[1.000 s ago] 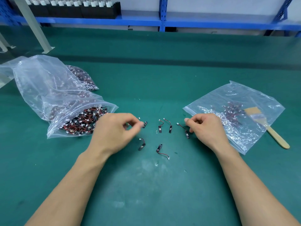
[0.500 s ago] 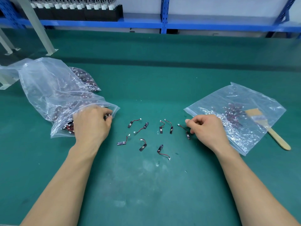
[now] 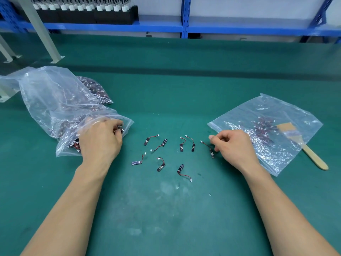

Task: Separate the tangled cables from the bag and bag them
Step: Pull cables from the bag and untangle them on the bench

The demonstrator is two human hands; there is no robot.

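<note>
The left hand [image 3: 100,139] has left the loose cables [image 3: 160,146] on the counter [image 3: 166,209] for the full bag [image 3: 55,100], fingers [image 3: 115,130] curled into the tangle [image 3: 73,145] (fetching more, likely). The right hand [image 3: 234,146] stays curled beside them; whether it is pinching one, I cannot tell.

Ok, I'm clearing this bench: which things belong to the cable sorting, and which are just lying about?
In the job: tangled cables in the big bag, left hand gripping some; separated cables between the hands; right hand; flat bag on the right.
Lying about: wooden brush; black rack at the back.
</note>
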